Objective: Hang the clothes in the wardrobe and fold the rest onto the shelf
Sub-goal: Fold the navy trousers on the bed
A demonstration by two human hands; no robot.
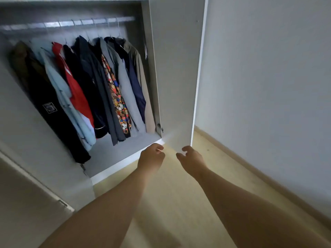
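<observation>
The left hand (151,155) and right hand (192,159) are hovering empty, fingers loosely curled. The tall white wooden wardrobe door (177,77) just beyond them is risking pinched fingers, if it swings.

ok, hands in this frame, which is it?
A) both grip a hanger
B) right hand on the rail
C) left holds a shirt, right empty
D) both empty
D: the left hand and right hand hold nothing, fingers loosely curled, low by the bottom of the open wardrobe door. The hanging clothes are all up on the rail, out of either hand.
</observation>
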